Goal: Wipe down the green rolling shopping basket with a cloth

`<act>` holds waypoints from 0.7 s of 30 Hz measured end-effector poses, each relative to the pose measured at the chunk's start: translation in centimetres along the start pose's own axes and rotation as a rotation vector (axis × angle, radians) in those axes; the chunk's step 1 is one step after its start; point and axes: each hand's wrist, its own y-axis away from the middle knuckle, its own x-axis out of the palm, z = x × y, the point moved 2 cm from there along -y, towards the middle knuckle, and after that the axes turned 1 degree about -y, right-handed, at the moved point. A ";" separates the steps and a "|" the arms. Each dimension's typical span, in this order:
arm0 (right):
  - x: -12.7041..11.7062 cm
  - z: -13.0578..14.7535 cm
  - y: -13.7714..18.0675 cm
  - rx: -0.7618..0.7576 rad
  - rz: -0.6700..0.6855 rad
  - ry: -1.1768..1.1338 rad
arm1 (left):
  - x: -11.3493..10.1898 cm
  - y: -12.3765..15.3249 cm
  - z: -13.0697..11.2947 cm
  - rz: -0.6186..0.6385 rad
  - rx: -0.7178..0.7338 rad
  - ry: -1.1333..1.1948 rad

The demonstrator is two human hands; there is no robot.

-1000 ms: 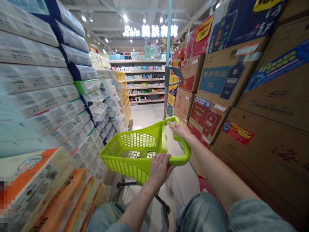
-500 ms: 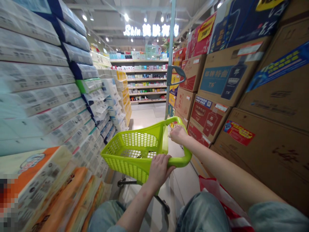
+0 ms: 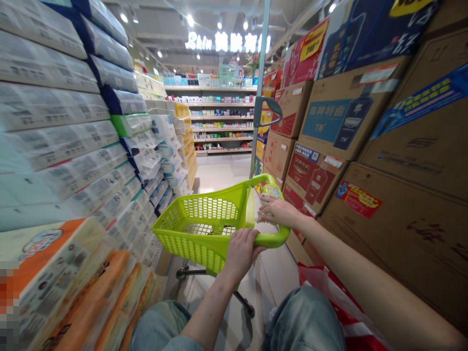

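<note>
A lime-green shopping trolley (image 3: 204,241) with a perforated basket stands in front of me. Nothing is visible inside the basket apart from its moulded floor. My left hand (image 3: 241,248) is closed around the near-left part of its looped handle (image 3: 272,239). Above the handle loop, my right hand (image 3: 280,212) is palm down, fingers reaching left. Under these fingers is a pale, crumpled, tissue-like piece (image 3: 263,218), partly hidden. Just beyond them a small printed label (image 3: 272,191) shows on the far side of the handle.
Wrapped paper packs (image 3: 62,102) are stacked high on the left, with orange packs (image 3: 87,287) low down. Cartons (image 3: 325,112) line the right side beside a post with a grey handle (image 3: 268,111). Stocked shelves (image 3: 223,117) stand ahead. A red-and-white bag (image 3: 329,287) is by my right knee.
My right hand has moved nearer along the handle, and its fingers have gone from bunched to more stretched out. The label is uncovered. My left hand keeps its grip.
</note>
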 end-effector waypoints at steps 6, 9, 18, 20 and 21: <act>0.1 -0.7 1.3 0.133 -0.164 -0.089 | 0.1 0.0 -0.2 -0.013 0.011 -0.006; 0.5 -0.4 2.3 0.283 -0.256 -0.083 | 0.1 0.0 -0.2 -0.013 0.019 -0.002; 0.6 -0.3 2.8 0.833 -0.146 -0.112 | -0.1 0.3 0.0 -0.013 0.016 0.024; 0.3 -1.3 2.2 0.911 -0.124 -0.145 | -0.2 0.3 -0.1 -0.025 0.018 0.036; 0.2 -1.8 2.0 0.945 -0.127 -0.174 | -0.2 0.3 -0.1 -0.031 0.018 0.040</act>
